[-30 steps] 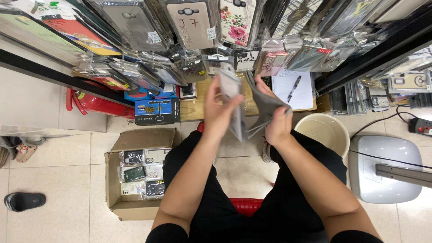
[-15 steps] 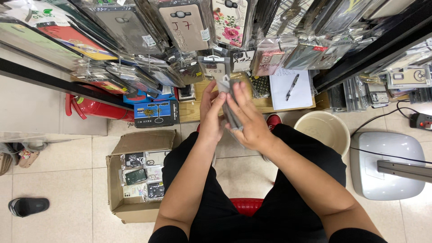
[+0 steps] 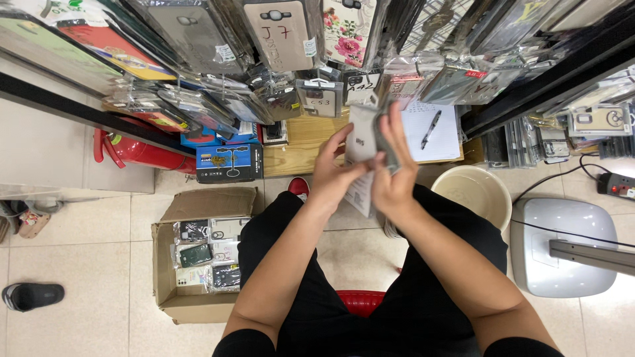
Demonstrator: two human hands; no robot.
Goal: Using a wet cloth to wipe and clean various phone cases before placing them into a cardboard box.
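Seated on a red stool (image 3: pixel 360 301), I hold a grey phone case with its white paper insert (image 3: pixel 362 149) up in front of me with both hands. My left hand (image 3: pixel 334 170) grips the insert from the left side. My right hand (image 3: pixel 393 173) clasps the case from the right, fingers raised along its edge. Racks of packaged phone cases (image 3: pixel 284 46) hang just beyond my hands.
An open cardboard box (image 3: pixel 198 261) with several packaged cases sits on the tiled floor at my left. A cream bucket (image 3: pixel 473 192), a white fan base (image 3: pixel 562 244), a notebook with a pen (image 3: pixel 433 125), a blue box (image 3: pixel 228 162), a red extinguisher (image 3: pixel 139 152) and a black sandal (image 3: pixel 30 295) lie around.
My hands came together on the case, then lifted it slightly higher toward the racks. The right hand moved from apart to clasping the case.
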